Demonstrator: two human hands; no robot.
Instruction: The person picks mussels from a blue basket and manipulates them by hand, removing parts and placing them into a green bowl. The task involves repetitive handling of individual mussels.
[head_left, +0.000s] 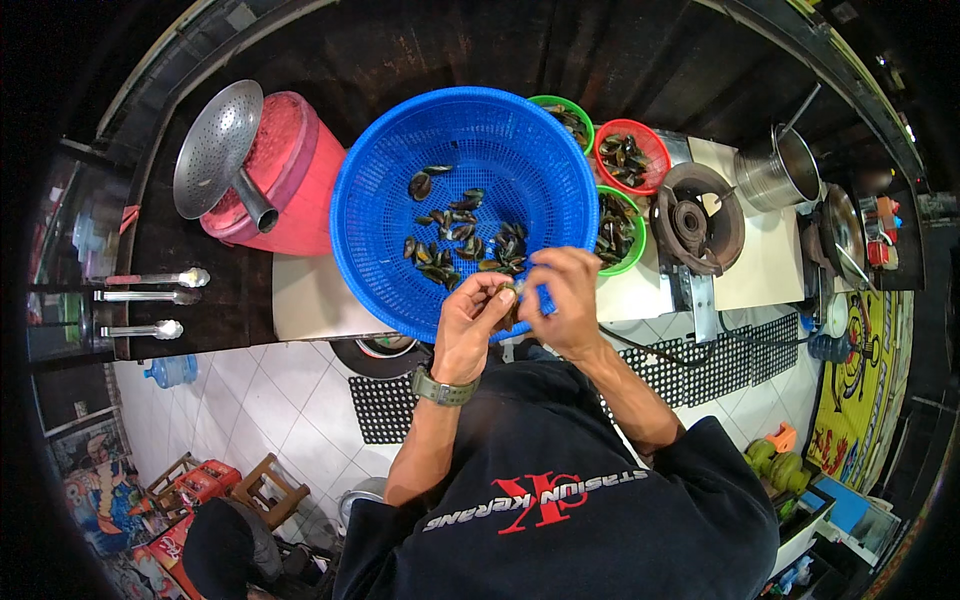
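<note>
Over the near rim of a large blue plastic colander basket (375, 315), my left hand (469, 322) grips a mussel (508, 306) between thumb and fingers. My right hand (566, 300) is blurred beside it, fingers bent at the mussel's right side. Whether those fingers pinch anything is unclear. Scattered clusters of dark green-brown mussels (454, 225) lie on the basket's floor. To the right stand a red basket (664, 169), a green basket (641, 244) and another green basket (551, 100), all holding mussels.
Left of the basket, a perforated metal ladle (221, 150) rests on a pink bucket (315, 172). Several metal tongs (142, 296) hang at the left edge. On the right are a gas burner (697, 217), a steel pot (776, 176) and a wok (840, 225). Another person (225, 547) is behind, lower left.
</note>
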